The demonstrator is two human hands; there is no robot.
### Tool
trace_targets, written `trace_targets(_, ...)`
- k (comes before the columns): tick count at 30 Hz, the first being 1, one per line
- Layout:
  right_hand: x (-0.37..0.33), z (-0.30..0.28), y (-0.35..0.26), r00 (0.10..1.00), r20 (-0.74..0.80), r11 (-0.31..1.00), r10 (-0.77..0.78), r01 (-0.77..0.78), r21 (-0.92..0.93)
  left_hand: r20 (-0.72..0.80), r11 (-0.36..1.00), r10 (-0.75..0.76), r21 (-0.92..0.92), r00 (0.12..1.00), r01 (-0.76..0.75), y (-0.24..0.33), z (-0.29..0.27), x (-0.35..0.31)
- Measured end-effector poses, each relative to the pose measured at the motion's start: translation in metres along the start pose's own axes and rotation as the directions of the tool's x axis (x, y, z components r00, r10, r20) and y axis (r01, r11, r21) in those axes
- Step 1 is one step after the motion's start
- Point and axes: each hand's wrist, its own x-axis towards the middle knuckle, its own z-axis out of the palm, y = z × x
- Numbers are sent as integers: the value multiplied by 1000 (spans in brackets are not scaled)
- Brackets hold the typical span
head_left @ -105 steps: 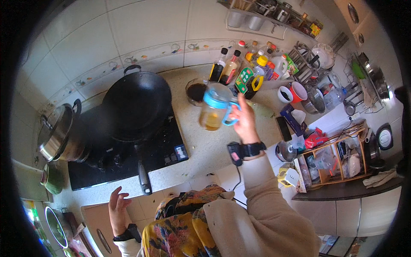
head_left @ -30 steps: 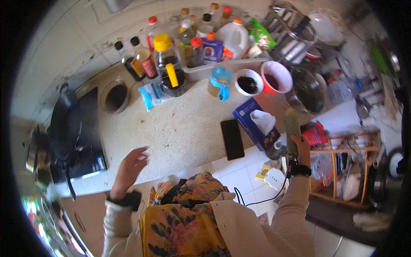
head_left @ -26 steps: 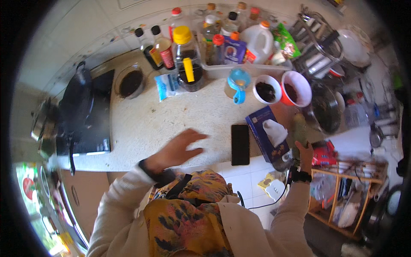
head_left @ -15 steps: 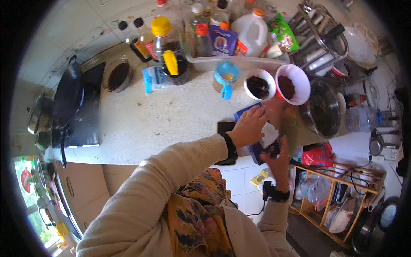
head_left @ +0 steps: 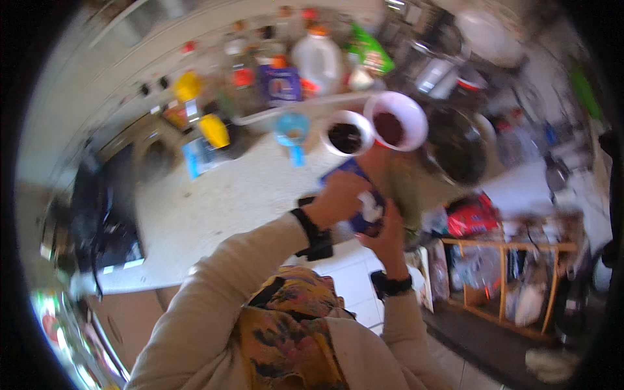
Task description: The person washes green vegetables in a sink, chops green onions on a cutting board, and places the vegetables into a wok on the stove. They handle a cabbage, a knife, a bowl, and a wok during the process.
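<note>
A blue tissue box (head_left: pixel 351 166) with a white tissue (head_left: pixel 371 207) showing at its top is at the right front of the counter. My left hand (head_left: pixel 338 200) lies across the box, its blurred fingers curled over it beside the tissue. At the near end my right hand (head_left: pixel 386 235) is closed round the box, thumb and fingers on either side. Just beyond stand a white cup of dark pieces (head_left: pixel 347 133) and a larger cup of brown powder (head_left: pixel 398 120). A black flat object (head_left: pixel 320 248) lies partly hidden under my left wrist.
A blue-lidded jar (head_left: pixel 292 129) stands left of the cups, and a pot (head_left: pixel 458 146) to their right. Behind is a clear bin of bottles (head_left: pixel 318 62). A dark hob (head_left: pixel 110 201) is at far left. A wooden rack (head_left: pixel 504 276) stands on the floor at right.
The view has swung, shifting the counter items left and blurring them. My right hand, spread beside the box before, has closed on its near end. My left hand stays on the box.
</note>
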Motion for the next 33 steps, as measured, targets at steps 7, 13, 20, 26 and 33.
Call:
trace_targets(7, -3, 2, 13, 996, 85, 997, 4, 3, -81, 51, 984, -158, -79, 986, 162, -10, -68, -95)
trace_targets(13, 7, -21, 3, 991, 127, 994, 43, -30, -103, -303, 766, -609, 12, 733, 642, -108, -161, -221)
trace_targets(20, 21, -41, -60, 961, -267, 994, 68, -88, -62, -361, 371, -929, -891, 86, 262, -187, -226, -277)
trace_targets(26, 39, 15, -139, 982, -158, 994, -102, 107, 25, -227, 226, -974, -974, 24, -22, -199, -255, -300)
trace_targets(33, 73, 98, -220, 954, 142, 952, -265, 236, 193, -230, 221, -969, -970, 91, -106, -226, -283, -309)
